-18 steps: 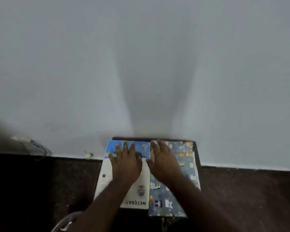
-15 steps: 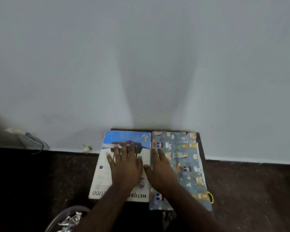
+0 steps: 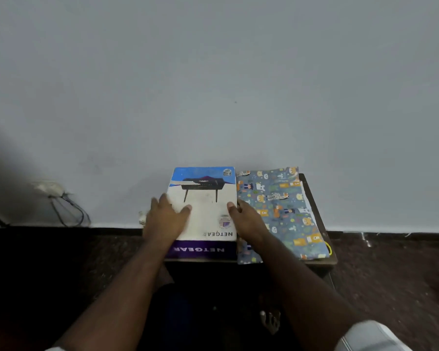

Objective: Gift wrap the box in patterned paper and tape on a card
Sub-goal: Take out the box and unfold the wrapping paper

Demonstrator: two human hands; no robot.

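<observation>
1. Box: white Netgear carton with a purple front face, on the left half of a small dark table set against the wall. No paper on it yet, so I judge wrapping has not begun.
2. Left hand: on the box's left edge, thumb over the top face, fingers blurred. I read it as gripping that edge, likely to lift or shift the box.
3. Right hand: at the box's right edge, thumb tip on top, fingers down the side between box and paper. Together the hands clamp the box from both sides.
4. Patterned paper: flat, just beside the box on the right, touching it, ready to receive the box.
5. No card or tape that I can identify.
</observation>
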